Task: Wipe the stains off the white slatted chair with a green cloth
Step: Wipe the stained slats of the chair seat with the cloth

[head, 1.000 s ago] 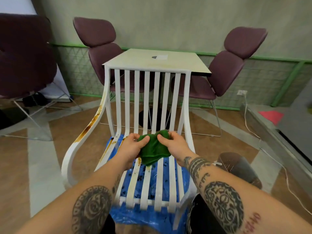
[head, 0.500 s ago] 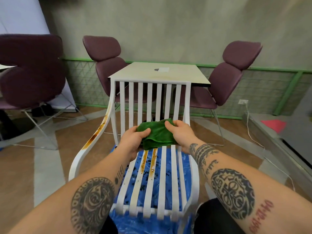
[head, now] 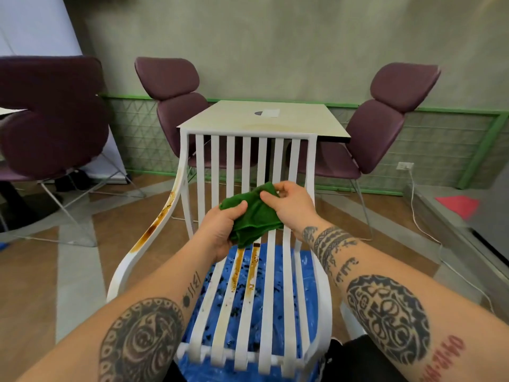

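- The green cloth (head: pixel 253 216) is hanging bunched between both hands, over the back of the seat and in front of the lower backrest slats; whether it is touching the slats is not clear.
- The left hand (head: pixel 220 227) is gripping the cloth's lower left part, its fingers (head: pixel 237 206) curled round the fabric with the thumb lying on top.
- The right hand (head: pixel 292 205) is pinching the cloth's upper edge, its fingers (head: pixel 271 193) bent in and closed on a fold.
- The white slatted chair (head: pixel 268 285) is standing right in front of the person, its backrest facing away from the camera.
- Brown stains (head: pixel 238 268) are running down two seat slats just below the cloth, and a longer brown streak (head: pixel 157 230) is trailing along the left armrest.
- A blue plastic sheet (head: pixel 209 376), speckled with dark spots, is lying under the chair and showing between the slats.
- Both forearms, bearing dark tattoos, are reaching in from the bottom corners.
- A pale square worktop (head: pixel 220 119) is standing just behind the backrest, carrying a small white paper (head: pixel 270 113).
- Purple padded chairs are sitting on either side of that worktop, one at the left (head: pixel 179 106) and one at the right (head: pixel 385 119), with a third (head: pixel 49 119) at the far left.
- A white cable (head: pixel 416 216) is dropping from a wall socket (head: pixel 405 166) on the right, near a red patch (head: pixel 457 205).
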